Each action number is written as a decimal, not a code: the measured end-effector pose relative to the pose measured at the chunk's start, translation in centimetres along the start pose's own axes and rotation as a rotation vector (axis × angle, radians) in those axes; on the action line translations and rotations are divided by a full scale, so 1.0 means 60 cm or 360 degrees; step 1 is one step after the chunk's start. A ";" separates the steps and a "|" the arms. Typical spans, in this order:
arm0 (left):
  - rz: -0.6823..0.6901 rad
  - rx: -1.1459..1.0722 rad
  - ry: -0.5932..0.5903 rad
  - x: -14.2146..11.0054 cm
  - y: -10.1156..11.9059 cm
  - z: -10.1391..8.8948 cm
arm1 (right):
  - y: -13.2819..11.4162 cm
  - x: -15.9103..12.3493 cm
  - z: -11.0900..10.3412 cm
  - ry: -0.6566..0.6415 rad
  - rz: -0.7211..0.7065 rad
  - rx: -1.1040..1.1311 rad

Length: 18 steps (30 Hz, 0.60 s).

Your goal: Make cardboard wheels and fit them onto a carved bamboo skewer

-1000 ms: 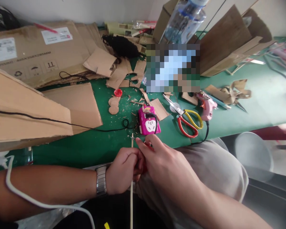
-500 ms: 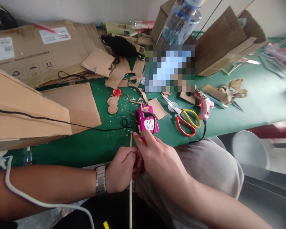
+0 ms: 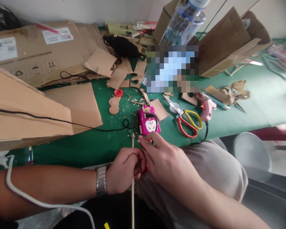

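My left hand point(image 3: 124, 170), with a metal watch band on its wrist, is closed around a thin, pale wooden stick point(image 3: 132, 206). The stick runs nearly upright in the picture, and its upper end shows above the fist. My right hand point(image 3: 163, 154) grips a red-handled knife point(image 3: 146, 167), mostly covered by the fingers. A thin blade tip lies close to the stick's upper end; whether they touch, I cannot tell. Just beyond the hands, a magenta power socket block point(image 3: 149, 121) with a black plug sits on the green table point(image 3: 85, 152).
Scissors point(image 3: 181, 116) with red and yellow handles and a pink glue gun point(image 3: 207, 106) lie to the right. Cardboard scraps point(image 3: 114, 106) and shavings are scattered ahead. A cardboard structure point(image 3: 26, 108) stands left, a water bottle point(image 3: 183, 24) at the back. A black cord point(image 3: 97, 129) crosses the table.
My right hand and the knife have drawn slightly away from the stick to the right, showing more of the red handle. My left hand keeps its hold on the stick.
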State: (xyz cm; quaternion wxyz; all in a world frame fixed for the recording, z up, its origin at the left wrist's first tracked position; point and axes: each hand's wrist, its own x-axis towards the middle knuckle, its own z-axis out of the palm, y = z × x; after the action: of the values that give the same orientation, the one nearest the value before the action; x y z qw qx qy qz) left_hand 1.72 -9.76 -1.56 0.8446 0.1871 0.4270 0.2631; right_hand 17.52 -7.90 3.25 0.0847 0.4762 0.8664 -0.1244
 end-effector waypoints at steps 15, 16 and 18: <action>0.0027 0.0163 0.0031 0.002 -0.012 -0.002 | -0.023 0.009 -0.010 -0.0024 0.0083 -0.0198; 0.0022 0.0160 0.0038 0.001 -0.012 -0.002 | -0.023 0.010 -0.010 -0.0046 0.0092 -0.0193; 0.0011 0.0153 0.0049 0.000 -0.012 -0.001 | -0.022 0.010 -0.009 -0.0045 0.0069 -0.0193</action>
State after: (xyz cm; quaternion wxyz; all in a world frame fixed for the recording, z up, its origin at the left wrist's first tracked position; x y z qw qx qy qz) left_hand 1.89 -10.30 -1.97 0.8270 0.2248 0.4515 0.2482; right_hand 16.04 -7.95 3.81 0.1282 0.4871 0.8605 -0.0766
